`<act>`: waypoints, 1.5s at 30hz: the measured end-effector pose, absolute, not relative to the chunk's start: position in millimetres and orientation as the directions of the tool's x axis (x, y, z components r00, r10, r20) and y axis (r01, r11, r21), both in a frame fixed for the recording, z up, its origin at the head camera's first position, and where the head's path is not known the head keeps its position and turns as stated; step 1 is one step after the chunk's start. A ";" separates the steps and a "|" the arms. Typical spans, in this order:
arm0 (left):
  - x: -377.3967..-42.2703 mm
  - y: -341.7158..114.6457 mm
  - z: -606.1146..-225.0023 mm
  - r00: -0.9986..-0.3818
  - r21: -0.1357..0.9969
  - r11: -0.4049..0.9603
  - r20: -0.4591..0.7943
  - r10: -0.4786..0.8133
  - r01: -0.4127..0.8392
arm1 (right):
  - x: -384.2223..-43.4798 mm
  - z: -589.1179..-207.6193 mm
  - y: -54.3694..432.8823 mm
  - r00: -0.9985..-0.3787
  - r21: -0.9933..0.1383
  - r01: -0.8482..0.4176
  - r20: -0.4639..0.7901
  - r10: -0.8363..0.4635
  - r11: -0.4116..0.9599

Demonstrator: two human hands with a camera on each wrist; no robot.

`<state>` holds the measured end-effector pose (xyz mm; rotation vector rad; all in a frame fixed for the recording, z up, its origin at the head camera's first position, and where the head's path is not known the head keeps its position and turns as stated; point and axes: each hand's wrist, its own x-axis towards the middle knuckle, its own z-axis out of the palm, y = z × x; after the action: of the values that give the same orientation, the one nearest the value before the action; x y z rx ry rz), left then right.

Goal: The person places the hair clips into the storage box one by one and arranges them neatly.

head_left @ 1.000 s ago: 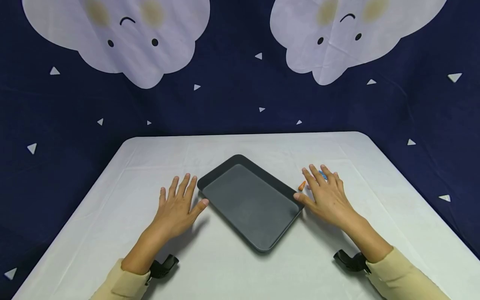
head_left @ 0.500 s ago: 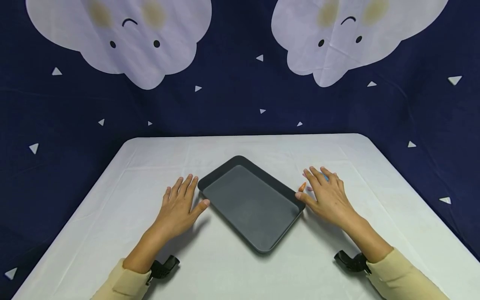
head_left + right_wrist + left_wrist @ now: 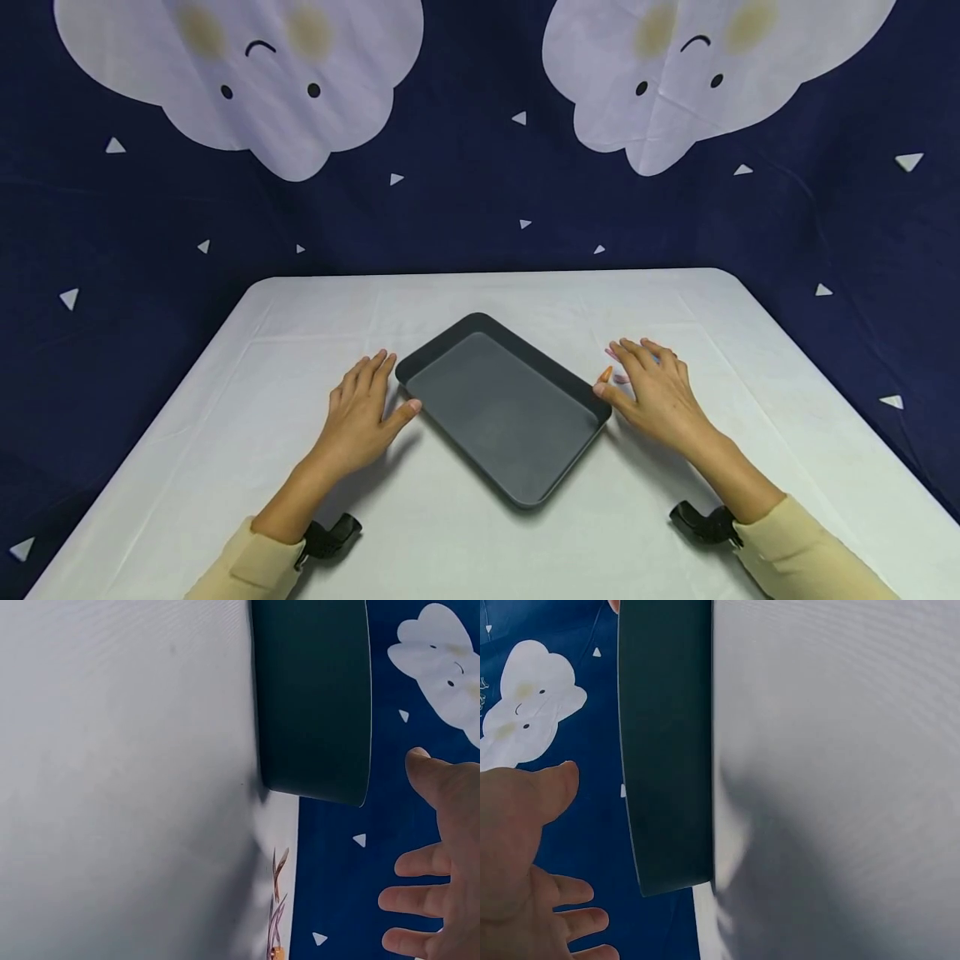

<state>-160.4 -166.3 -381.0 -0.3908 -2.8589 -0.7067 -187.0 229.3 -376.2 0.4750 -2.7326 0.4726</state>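
Note:
A dark grey rectangular baking tray (image 3: 502, 417) lies turned cornerwise on the white tabletop, its inside bare. My left hand (image 3: 360, 417) hovers beside its left corner, fingers extended and close together, thumb toward the rim. At the right corner, my right hand (image 3: 656, 404) spreads over several small slender things, its thumb overlapping the tray's edge in the head view. One of these is orange (image 3: 605, 375), another pinkish purple (image 3: 621, 378); a bit of blue shows between the fingers. In the right wrist view, thin pointed brownish pieces (image 3: 280, 874) appear past the tray's end. Neither hand grips anything.
The white-covered table (image 3: 480, 550) has rounded far corners. Behind it hangs a navy cloth (image 3: 472, 225) with white clouds and small triangles. Black wrist cameras, one on the left (image 3: 330, 537) and one on the right (image 3: 705, 523), sit low over the table.
My left fingers have drawn together and lowered slightly. The right fingers have dipped a little, uncovering more of the pinkish piece. The tray stays in place.

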 end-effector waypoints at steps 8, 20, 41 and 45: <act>-165.1 -165.6 -383.9 -0.952 0.530 0.795 0.235 0.196 0.294 | -189.5 -378.0 231.7 -0.899 -0.274 -0.356 0.362 -0.247 0.893; -171.8 -159.0 -389.2 -0.965 0.672 0.693 0.198 0.169 0.259 | -196.9 -385.3 237.3 -0.882 -0.319 -0.356 0.426 -0.202 0.878; -183.9 -155.5 -393.5 -0.986 0.737 0.655 0.100 0.137 0.166 | -206.9 -391.9 243.6 -0.915 -0.371 -0.293 0.376 -0.146 0.881; -185.2 -154.9 -394.2 -0.988 0.749 0.647 0.071 0.139 0.145 | -210.7 -394.2 245.0 -0.930 -0.379 -0.272 0.341 -0.140 0.885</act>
<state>-185.2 -154.9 -394.2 -0.2458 -2.8441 -1.2937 -210.7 245.0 -394.2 0.3088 -2.7480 0.6157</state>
